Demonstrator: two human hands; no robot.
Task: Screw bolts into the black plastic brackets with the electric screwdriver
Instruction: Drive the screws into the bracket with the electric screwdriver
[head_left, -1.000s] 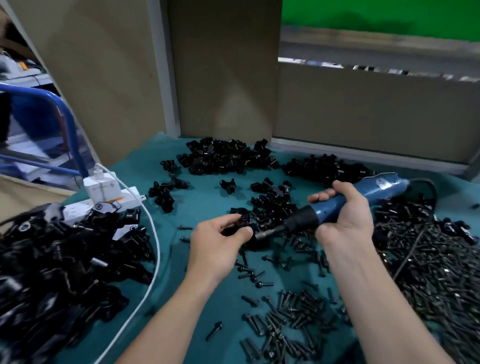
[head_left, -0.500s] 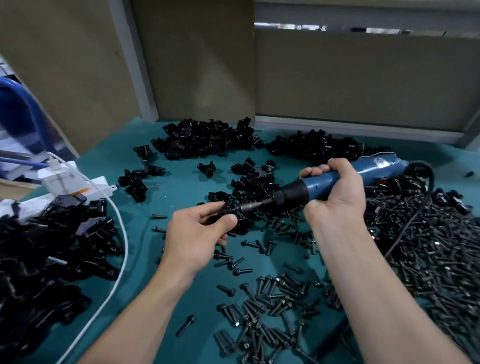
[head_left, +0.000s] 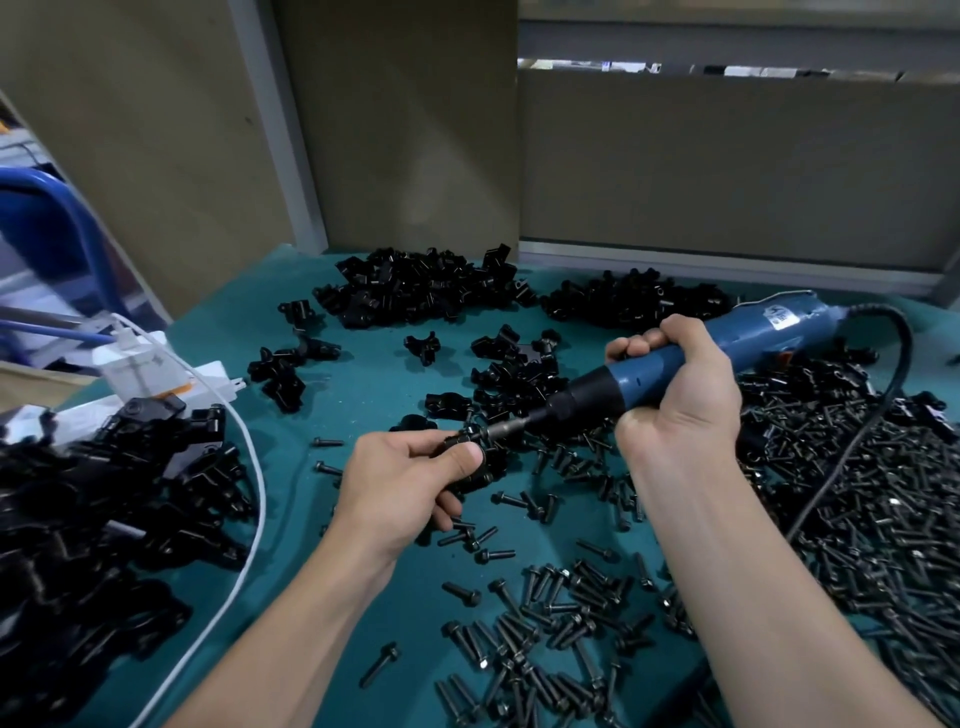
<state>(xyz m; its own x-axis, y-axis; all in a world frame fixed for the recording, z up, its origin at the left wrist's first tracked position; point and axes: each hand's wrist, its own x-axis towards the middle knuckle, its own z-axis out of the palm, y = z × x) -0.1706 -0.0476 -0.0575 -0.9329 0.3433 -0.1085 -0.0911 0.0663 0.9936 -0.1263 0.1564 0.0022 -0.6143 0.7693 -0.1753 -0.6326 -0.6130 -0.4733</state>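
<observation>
Being pinched by thumb and fingers of the left hand (head_left: 400, 483), a black bracket (head_left: 480, 472) is held over the middle of the worktop (head_left: 363, 395). The electric screwdriver (head_left: 769, 332) is gripped by the right hand (head_left: 680, 395), its bit set against the bracket. Bolts (head_left: 561, 623) are scattered near and right.

Tan board panels (head_left: 405, 130) behind teal-covered table (head_left: 363, 395); grey post (head_left: 278, 130) between panels; blue tubular frame (head_left: 85, 234) left.
</observation>
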